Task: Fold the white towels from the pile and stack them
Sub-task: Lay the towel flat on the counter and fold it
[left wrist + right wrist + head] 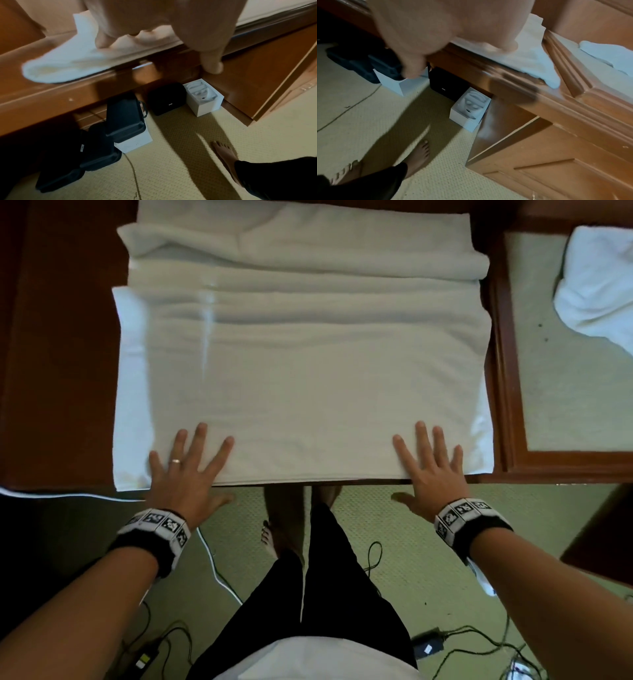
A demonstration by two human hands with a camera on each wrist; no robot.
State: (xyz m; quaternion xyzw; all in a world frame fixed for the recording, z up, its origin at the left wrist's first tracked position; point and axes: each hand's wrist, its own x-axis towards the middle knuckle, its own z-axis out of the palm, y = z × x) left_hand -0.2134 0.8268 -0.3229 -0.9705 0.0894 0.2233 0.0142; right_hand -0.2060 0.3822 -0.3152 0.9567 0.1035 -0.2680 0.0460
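A large white towel (pixel 301 378) lies spread across the dark wooden table (pixel 61 354), folded over itself, with rumpled layers at its far end. My left hand (pixel 186 463) lies flat with spread fingers on the towel's near left edge. My right hand (pixel 431 463) lies flat the same way on the near right edge. Both thumbs hang past the table's front edge. In the left wrist view the towel's corner (pixel 56 65) overhangs the table edge below my fingers (pixel 102 40). The right wrist view shows the towel's right corner (pixel 537 63).
A crumpled white towel (pixel 603 285) lies on a glass-topped side table (pixel 561 392) to the right. Under the table stand black cases (pixel 123 116) and white boxes (pixel 204 98). Cables (pixel 219 573) and a power adapter (pixel 426 645) lie on the carpet near my bare feet.
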